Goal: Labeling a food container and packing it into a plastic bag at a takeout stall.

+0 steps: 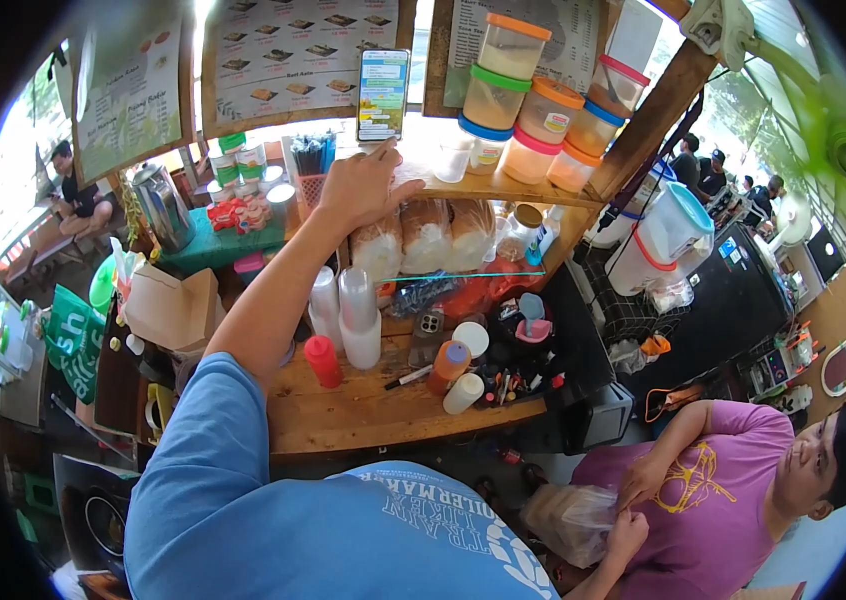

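My left hand reaches up to the wooden shelf, palm down, thumb spread to the right. One fingertip is at the lower edge of a smartphone; whether it touches the glass I cannot tell. The phone stands upright with a lit chat screen. Right of it are a clear plastic cup and stacked lidded food tubs. Below my hand, bagged bread loaves sit in the shelf's lower compartment. Straws stand in a pink holder to the left. My right hand is out of view.
The wooden counter bears a red squeeze bottle, stacked plastic cups, an orange-brown bottle and a second phone. An open cardboard box lies left. A person in a pink shirt holds a plastic bag at the right.
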A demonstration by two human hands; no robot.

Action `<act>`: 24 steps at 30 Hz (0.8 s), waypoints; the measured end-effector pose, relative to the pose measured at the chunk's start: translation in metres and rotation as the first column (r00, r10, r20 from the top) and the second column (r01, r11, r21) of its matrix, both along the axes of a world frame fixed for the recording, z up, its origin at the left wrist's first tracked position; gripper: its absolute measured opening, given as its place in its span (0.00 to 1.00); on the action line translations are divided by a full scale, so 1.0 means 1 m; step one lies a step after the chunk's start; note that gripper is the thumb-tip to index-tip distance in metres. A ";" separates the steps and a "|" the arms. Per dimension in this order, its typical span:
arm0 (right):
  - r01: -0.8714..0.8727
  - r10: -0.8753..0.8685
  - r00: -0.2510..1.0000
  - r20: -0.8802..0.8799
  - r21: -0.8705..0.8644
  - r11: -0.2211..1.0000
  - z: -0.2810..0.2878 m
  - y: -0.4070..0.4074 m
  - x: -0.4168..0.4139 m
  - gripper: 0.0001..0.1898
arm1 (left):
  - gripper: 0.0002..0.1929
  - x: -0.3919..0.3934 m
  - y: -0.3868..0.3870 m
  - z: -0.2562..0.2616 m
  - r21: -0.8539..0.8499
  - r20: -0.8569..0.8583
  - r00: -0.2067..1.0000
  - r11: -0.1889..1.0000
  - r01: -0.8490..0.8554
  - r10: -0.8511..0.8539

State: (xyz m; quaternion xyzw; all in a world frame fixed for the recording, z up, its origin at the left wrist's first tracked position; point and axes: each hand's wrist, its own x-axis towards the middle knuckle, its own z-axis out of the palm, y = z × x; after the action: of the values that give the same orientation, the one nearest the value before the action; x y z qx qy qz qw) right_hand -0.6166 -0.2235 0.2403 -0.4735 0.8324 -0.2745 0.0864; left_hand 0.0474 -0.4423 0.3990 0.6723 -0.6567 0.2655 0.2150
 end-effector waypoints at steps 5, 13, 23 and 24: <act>0.077 -0.067 0.991 0.118 -0.081 0.994 0.012 -0.024 0.001 0.14 | 0.33 0.000 -0.005 -0.002 0.020 -0.040 0.999 1.000 -0.008 0.009; -0.100 -0.045 0.966 -0.255 -0.527 0.844 0.057 -0.096 0.013 0.31 | 0.33 0.004 -0.009 -0.008 0.005 -0.037 0.999 1.000 0.010 -0.009; -0.452 0.199 0.884 -0.424 -0.662 0.598 0.137 -0.228 0.082 0.17 | 0.31 0.000 0.001 0.002 -0.018 -0.172 0.985 0.999 -0.026 0.023; -0.488 0.270 0.870 -0.412 -0.653 0.579 0.144 -0.247 0.088 0.16 | 0.30 0.000 0.003 0.003 -0.040 -0.205 0.979 0.999 -0.020 0.011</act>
State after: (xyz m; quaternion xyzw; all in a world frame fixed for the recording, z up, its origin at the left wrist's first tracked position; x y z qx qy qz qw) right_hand -0.5290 -0.4708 0.3845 -0.6675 0.5293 -0.4957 -0.1691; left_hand 0.0476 -0.4388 0.4025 0.6965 -0.6201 0.2102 0.2936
